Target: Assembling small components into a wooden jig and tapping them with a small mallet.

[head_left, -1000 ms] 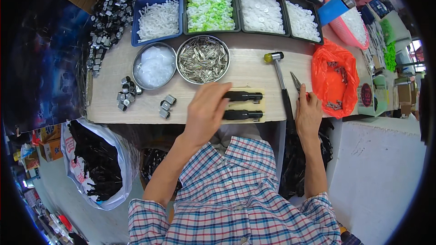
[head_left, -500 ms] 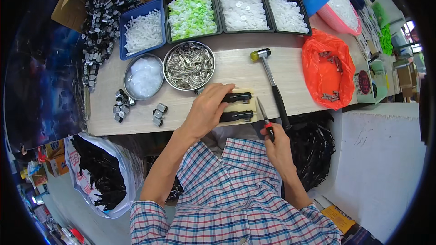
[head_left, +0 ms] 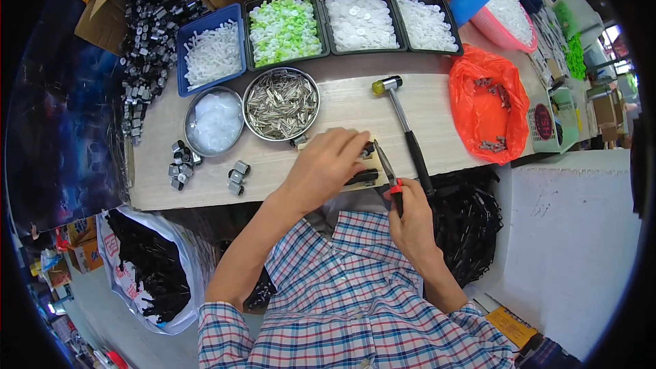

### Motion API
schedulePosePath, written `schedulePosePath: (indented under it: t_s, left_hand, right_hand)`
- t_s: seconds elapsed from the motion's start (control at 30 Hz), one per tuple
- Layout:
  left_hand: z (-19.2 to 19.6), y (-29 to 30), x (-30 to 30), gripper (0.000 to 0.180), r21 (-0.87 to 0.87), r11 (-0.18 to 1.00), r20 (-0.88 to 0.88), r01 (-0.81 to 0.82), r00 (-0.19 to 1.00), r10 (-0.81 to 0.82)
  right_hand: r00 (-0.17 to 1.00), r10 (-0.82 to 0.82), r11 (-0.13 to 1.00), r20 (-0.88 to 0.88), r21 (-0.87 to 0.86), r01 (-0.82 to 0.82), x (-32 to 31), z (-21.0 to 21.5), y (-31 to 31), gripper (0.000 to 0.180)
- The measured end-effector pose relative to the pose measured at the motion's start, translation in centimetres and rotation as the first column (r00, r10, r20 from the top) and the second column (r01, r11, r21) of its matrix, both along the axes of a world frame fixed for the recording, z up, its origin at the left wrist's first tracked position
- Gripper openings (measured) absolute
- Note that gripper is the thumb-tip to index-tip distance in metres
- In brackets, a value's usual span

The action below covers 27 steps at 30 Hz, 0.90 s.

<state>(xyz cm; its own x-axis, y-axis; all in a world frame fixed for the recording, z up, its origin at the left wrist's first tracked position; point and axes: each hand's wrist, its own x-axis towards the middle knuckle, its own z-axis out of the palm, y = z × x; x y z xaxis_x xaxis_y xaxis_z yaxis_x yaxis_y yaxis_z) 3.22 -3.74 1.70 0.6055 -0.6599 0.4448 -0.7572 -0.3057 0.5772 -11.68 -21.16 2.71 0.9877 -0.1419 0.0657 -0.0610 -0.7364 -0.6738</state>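
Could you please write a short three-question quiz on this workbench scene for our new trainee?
1. True or false: the hammer lies on the bench untouched.
2. Which tray holds green parts? A) the blue one B) the black one beside it C) the pink basket
3. Fill in: the right hand grips the red handles of the ____.

Key
1. True; neither hand touches it.
2. B, the green tray.
3. Pliers, while the left hand presses on the black pieces at the bench edge.
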Motion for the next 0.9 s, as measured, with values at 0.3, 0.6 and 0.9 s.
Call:
schedulePosePath:
  t_s: [0.3,0.6,0.9]
  left_hand:
    - [0.8,2.7,-4.9,0.025,0.310,0.951,0.093,0.004,0.995,-0.035]
    - [-0.3,5.2,-7.3,0.021,-0.064,0.959,-0.968,0.278,0.217,-0.127]
    - [1.0,1.9,-5.3,0.029,-0.076,0.996,-0.516,0.039,0.853,-0.073]
  right_hand:
    - [0.950,0.306,0.952,-0.061,0.038,-0.305,-2.4,-0.1,-1.2,0.050]
    - [0.807,0.539,0.842,-0.242,0.183,-0.507,-4.1,-1.2,-2.9,0.053]
    - [0.979,0.032,0.993,-0.201,0.122,-0.008,-5.0,-2.5,-2.8,0.043]
